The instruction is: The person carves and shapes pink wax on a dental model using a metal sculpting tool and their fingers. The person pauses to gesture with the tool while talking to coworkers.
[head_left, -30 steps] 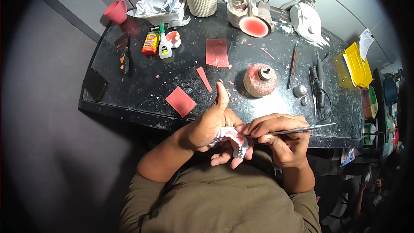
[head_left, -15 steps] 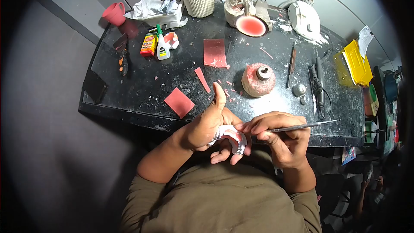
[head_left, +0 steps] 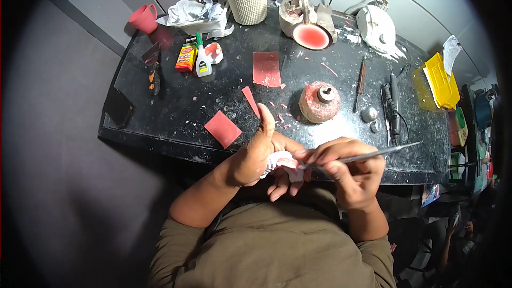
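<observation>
In my left hand (head_left: 256, 156) rests a white plaster dental model (head_left: 278, 161) with pink wax along its arch. The thumb points up and the fingers curl beneath the model. My right hand (head_left: 349, 168) pinches a slim metal wax carver (head_left: 381, 152) like a pen. One end of the carver meets the right part of the model near the pink wax, and the other end sticks out to the right. Exact contact at the tip is blurred. Both hands are just off the front edge of the black bench (head_left: 176, 136).
Pink wax sheets (head_left: 223, 129) and scraps lie on the bench. A wax-smeared round burner (head_left: 320, 104), a pan of molten pink wax (head_left: 312, 37), a knife (head_left: 361, 82) and a corded handpiece (head_left: 395, 106) stand beyond. Left are a glue bottle (head_left: 203, 64) and a phone (head_left: 118, 108).
The dental model has turned and tilted slightly in my left hand. My right hand has shifted a little, and the carver's outer end sits higher.
</observation>
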